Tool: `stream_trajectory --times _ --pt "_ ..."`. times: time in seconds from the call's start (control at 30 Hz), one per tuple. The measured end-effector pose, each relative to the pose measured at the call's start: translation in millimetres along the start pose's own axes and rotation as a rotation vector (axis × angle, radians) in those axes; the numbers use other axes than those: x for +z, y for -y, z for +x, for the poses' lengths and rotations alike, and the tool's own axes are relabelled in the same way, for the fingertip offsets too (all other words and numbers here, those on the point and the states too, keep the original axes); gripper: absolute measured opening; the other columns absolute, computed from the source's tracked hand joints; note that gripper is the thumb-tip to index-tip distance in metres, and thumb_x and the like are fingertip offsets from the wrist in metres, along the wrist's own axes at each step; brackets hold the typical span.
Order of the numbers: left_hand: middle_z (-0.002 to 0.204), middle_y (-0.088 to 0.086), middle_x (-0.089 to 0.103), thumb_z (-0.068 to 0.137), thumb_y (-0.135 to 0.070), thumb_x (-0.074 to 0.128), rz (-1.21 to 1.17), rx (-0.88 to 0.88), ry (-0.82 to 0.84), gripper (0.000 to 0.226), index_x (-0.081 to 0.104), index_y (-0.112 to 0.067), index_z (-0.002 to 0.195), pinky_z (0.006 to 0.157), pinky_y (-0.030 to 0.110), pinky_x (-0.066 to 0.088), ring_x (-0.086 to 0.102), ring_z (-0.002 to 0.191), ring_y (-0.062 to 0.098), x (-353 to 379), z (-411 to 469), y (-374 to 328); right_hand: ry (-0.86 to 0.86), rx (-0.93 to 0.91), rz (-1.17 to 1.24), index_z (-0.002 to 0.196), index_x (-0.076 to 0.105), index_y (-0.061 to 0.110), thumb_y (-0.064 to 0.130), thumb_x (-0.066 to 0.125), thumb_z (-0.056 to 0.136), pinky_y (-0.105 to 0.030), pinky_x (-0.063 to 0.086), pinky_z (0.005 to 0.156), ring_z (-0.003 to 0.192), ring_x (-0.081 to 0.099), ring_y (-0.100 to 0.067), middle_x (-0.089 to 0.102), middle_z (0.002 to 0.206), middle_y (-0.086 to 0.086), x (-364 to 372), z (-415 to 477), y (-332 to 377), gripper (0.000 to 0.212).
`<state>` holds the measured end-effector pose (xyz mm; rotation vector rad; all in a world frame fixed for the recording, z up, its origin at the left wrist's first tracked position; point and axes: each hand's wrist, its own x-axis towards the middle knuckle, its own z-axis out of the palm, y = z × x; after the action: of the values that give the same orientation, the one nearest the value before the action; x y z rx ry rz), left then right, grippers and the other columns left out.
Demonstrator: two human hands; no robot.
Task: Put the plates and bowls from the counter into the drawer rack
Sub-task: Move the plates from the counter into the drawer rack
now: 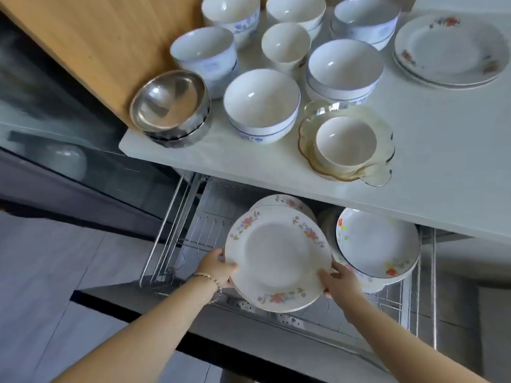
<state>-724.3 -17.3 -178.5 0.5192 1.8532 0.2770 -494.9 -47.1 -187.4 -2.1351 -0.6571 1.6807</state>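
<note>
Crockery stowing, early stage: plate (pixel 276 258) over rack (pixel 177 239).
Opposite rims gripped by left hand (pixel 218 268) and right hand (pixel 338 281), fingers curled round the edge, plate tilted above the open drawer. One floral plate already stands behind it, and deep dishes (pixel 378 244) lie at the rack's right. On the desk (pixel 442 150): white bowls (pixel 261 102), steel bowls (pixel 168 103), glass dish (pixel 345 142), stacked plates (pixel 450 51). Most, by my estimate, is still to go in.

Soft daylight, bowl glare, wide-angle edge distortion
</note>
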Motion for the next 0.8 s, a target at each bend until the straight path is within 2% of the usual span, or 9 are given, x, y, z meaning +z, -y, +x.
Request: stream_trajectory --times 0.07,0.17,0.3,0.37,0.5,0.57,0.67,0.73,0.8 --pt "0.132 0.015 0.052 0.086 0.006 0.054 0.047 -0.012 0.033 0.041 0.048 -0.004 0.125 0.083 0.046 0.055 0.055 0.116 0.037 2 31 -2 -0.037 0.045 0.009 0.102 0.057 0.017 0.008 0.05 0.091 -0.031 0.048 0.064 0.064 0.05 -0.026 0.057 0.07 -0.008 15 16 -8 0.017" --pt "0.133 0.013 0.052 0.086 0.005 0.055 0.13 -0.022 0.083 0.041 0.049 -0.005 0.126 0.085 0.046 0.055 0.056 0.117 0.036 4 79 -3 -0.071 0.119 0.029 0.094 0.056 0.019 0.009 0.051 0.09 -0.047 0.051 0.087 0.071 0.053 -0.027 0.06 0.077 -0.017 36 38 -20 0.012" --pt "0.13 0.012 0.057 0.085 0.003 0.057 0.23 0.02 0.122 0.039 0.052 -0.005 0.123 0.087 0.046 0.055 0.059 0.114 0.034 8 135 -1 -0.132 0.148 0.047 0.105 0.058 0.016 0.011 0.053 0.091 -0.054 0.049 0.09 0.072 0.055 -0.028 0.064 0.084 -0.028 59 72 -35 0.016" --pt "0.126 0.012 0.06 0.084 0.001 0.059 0.287 0.073 0.103 0.038 0.055 -0.006 0.121 0.089 0.045 0.055 0.061 0.111 0.032 12 158 -2 -0.169 0.154 0.067 0.112 0.056 0.017 0.012 0.054 0.091 -0.053 0.05 0.092 0.074 0.055 -0.028 0.066 0.093 -0.031 69 91 -39 0.021" --pt "0.12 0.011 0.064 0.083 -0.003 0.059 0.409 0.147 0.064 0.035 0.058 -0.005 0.117 0.091 0.042 0.054 0.063 0.108 0.029 23 191 -7 -0.259 0.167 0.078 0.116 0.057 0.013 0.014 0.055 0.088 -0.045 0.052 0.085 0.07 0.057 -0.028 0.063 0.076 -0.014 82 120 -44 0.027" --pt "0.119 0.012 0.065 0.082 -0.003 0.059 0.451 0.18 0.034 0.035 0.059 -0.005 0.117 0.092 0.036 0.053 0.063 0.107 0.028 30 200 -9 -0.323 0.174 0.082 0.117 0.059 0.012 0.015 0.055 0.087 -0.04 0.052 0.08 0.073 0.062 -0.031 0.063 0.071 -0.01 87 129 -45 0.031" --pt "0.119 0.012 0.064 0.083 -0.004 0.055 0.559 0.221 -0.042 0.03 0.06 -0.004 0.113 0.08 0.023 0.046 0.061 0.107 0.028 41 206 -11 -0.425 0.211 0.089 0.118 0.06 0.015 0.016 0.054 0.085 -0.034 0.048 0.076 0.086 0.062 -0.031 0.068 0.088 -0.013 94 138 -43 0.033" --pt "0.122 0.015 0.061 0.084 -0.004 0.052 0.598 0.23 -0.073 0.031 0.059 -0.003 0.113 0.084 0.029 0.048 0.06 0.107 0.031 47 211 -10 -0.455 0.244 0.077 0.119 0.059 0.017 0.012 0.053 0.083 -0.031 0.044 0.073 0.089 0.059 -0.031 0.068 0.105 -0.014 98 142 -42 0.036" --pt "0.123 0.017 0.059 0.084 -0.004 0.05 0.624 0.229 -0.093 0.033 0.058 -0.005 0.116 0.09 0.035 0.049 0.059 0.106 0.033 50 215 -10 -0.438 0.258 0.041 0.115 0.059 0.017 0.008 0.052 0.081 -0.029 0.041 0.071 0.088 0.058 -0.031 0.066 0.102 -0.012 100 146 -42 0.037"
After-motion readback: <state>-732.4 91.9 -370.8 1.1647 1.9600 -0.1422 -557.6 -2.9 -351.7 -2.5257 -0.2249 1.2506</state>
